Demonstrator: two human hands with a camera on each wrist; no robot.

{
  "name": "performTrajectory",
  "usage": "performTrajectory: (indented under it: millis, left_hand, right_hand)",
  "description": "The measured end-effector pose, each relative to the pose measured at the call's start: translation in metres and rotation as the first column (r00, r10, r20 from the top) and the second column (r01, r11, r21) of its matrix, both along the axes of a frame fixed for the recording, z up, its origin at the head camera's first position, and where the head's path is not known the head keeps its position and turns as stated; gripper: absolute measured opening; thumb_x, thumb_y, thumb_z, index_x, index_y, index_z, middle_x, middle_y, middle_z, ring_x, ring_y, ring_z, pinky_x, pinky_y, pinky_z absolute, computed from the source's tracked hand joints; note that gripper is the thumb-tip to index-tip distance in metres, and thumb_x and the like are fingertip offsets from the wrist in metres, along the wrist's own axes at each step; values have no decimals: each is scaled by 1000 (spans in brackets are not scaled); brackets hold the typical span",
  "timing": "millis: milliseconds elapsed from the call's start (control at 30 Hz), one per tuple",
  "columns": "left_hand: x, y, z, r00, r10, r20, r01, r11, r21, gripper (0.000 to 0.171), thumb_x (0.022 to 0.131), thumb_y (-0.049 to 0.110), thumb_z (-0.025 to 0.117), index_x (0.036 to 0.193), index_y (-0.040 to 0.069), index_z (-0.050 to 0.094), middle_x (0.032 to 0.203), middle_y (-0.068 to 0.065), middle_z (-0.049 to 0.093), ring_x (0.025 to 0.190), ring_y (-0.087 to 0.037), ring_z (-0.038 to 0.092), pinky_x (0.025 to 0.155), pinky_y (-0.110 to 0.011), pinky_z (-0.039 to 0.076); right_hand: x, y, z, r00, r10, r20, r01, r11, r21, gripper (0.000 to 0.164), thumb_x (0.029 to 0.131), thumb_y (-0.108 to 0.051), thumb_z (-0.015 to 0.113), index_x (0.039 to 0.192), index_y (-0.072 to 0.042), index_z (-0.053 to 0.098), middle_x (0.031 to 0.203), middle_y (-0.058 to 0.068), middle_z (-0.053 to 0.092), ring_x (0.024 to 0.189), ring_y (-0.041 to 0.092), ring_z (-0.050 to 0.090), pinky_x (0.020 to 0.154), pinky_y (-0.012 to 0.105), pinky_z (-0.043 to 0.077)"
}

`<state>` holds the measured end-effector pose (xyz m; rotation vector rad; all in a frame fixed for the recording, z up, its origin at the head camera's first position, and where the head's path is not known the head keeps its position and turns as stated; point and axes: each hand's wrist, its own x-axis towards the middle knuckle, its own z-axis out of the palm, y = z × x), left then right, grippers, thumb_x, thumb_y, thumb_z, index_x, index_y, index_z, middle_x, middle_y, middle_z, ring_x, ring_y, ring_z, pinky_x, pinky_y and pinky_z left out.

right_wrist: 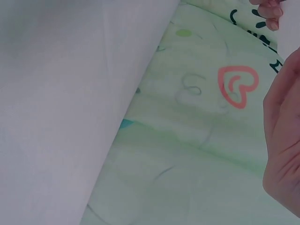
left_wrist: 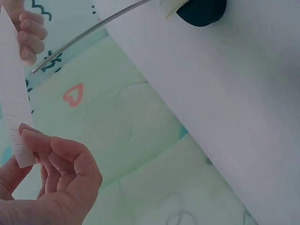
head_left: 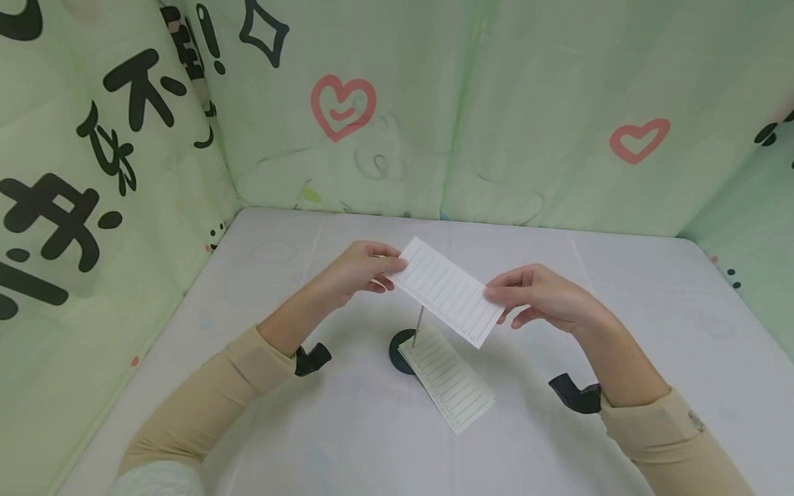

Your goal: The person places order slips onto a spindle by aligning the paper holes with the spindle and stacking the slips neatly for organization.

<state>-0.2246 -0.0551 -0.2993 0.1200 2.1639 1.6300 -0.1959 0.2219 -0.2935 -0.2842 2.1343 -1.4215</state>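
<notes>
A white lined paper slip (head_left: 449, 293) with small checkboxes along one edge is held up between both hands in the head view. My left hand (head_left: 366, 269) pinches its left end between thumb and fingers. At the opposite end, my right hand (head_left: 536, 296) pinches the slip the same way. Below it stands a bill spike with a round black base (head_left: 400, 353) and a thin upright metal rod (left_wrist: 89, 33). The rod's tip overlaps the slip's lower edge in the head view. Another lined slip or small stack (head_left: 449, 379) sits low on the rod, slanting toward the front right.
A table with a white cloth (head_left: 298, 427) lies beneath the hands. Green printed curtains (head_left: 527, 83) rise behind it and at both sides. Dark curved wrist mounts (head_left: 577, 394) stick out from the sleeves.
</notes>
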Motion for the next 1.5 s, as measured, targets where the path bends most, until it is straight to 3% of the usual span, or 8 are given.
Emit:
performTrajectory:
  millis: [233, 500, 667, 900, 1167, 1500]
  left_hand:
    - [3, 1, 2, 1000, -16, 16, 16, 1000, -26, 26, 89, 19, 59, 110, 3, 62, 91, -7, 66, 67, -17, 57, 70, -26, 49]
    - [7, -3, -2, 997, -67, 32, 67, 998, -11, 22, 88, 17, 60, 102, 0, 65, 76, -3, 65, 63, -15, 55, 68, -25, 48]
    - [11, -5, -5, 996, -82, 27, 82, 997, -10, 18, 87, 15, 61, 97, 1, 66, 72, -3, 64, 63, -16, 54, 70, -26, 48]
    - [18, -3, -8, 990, -136, -25, 135, 990, -42, 18, 88, 16, 60, 97, 2, 67, 78, -8, 65, 66, -17, 56, 73, -30, 49]
    - [22, 0, -13, 983, -175, -47, 172, 984, -55, 17, 88, 16, 61, 94, 2, 67, 74, -2, 64, 70, -23, 57, 69, -25, 48]
    - [24, 4, -22, 974, -215, -72, 211, 976, -52, 16, 89, 16, 60, 94, 3, 65, 76, -2, 64, 70, -18, 56, 77, -31, 49]
  right_hand:
    - [2, 2, -3, 1000, -11, -17, 12, 1000, 20, 34, 87, -20, 62, 107, 7, 60, 84, 4, 68, 69, 18, 60, 57, 28, 50]
    - [8, 8, -5, 999, -48, -19, 48, 999, 24, 35, 87, -19, 62, 107, 9, 58, 84, 3, 67, 68, 16, 60, 58, 28, 51]
    - [14, 14, -7, 999, -50, -8, 50, 999, 3, 27, 88, -19, 61, 103, 3, 62, 84, 2, 68, 69, 17, 60, 58, 28, 51]
    - [22, 22, -16, 1000, 17, 20, -16, 999, -42, 12, 89, -16, 58, 93, -8, 66, 81, 0, 68, 67, 15, 59, 56, 26, 49]
    - [24, 27, -30, 987, 154, 45, -149, 985, -90, 12, 90, -11, 56, 88, -7, 67, 79, 1, 67, 66, 15, 59, 56, 26, 49]
    - [23, 32, -44, 982, 174, 80, -165, 981, -102, 11, 88, -10, 56, 86, -8, 67, 79, 1, 69, 65, 12, 59, 55, 25, 48]
